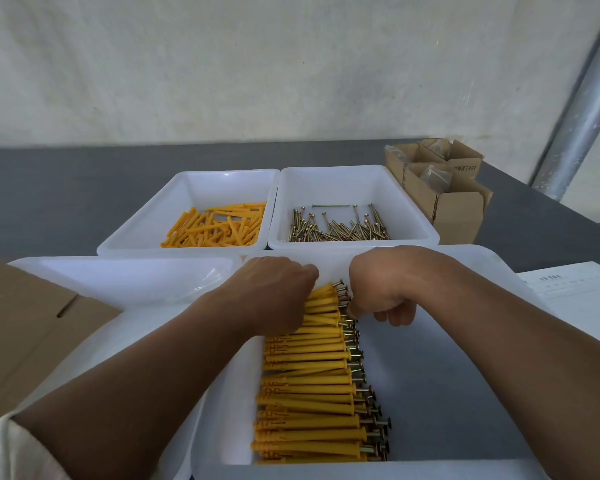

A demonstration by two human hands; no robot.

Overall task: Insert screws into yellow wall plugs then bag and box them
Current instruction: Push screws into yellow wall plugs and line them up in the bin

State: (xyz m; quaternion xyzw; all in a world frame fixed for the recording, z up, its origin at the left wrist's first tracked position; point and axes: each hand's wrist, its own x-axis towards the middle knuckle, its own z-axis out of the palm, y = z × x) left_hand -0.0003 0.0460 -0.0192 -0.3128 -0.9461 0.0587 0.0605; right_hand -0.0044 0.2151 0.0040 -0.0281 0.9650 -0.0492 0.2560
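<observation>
Dozens of screw-filled plugs [309,386] lie in a row in the near tray [447,410]. At that tray's far end the left hand [274,296] covers them, fingers hidden (grip unclear); the right hand [381,292], fingers [399,315] curled on nothing, thumbs the screw heads [349,327]. Likely squaring a bunch; next, lift it for bagging.

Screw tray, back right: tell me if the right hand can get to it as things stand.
Probably yes. The right hand sits at the near tray's far end, just short of the screw tray, whose open top has nothing over it or in between.
</observation>
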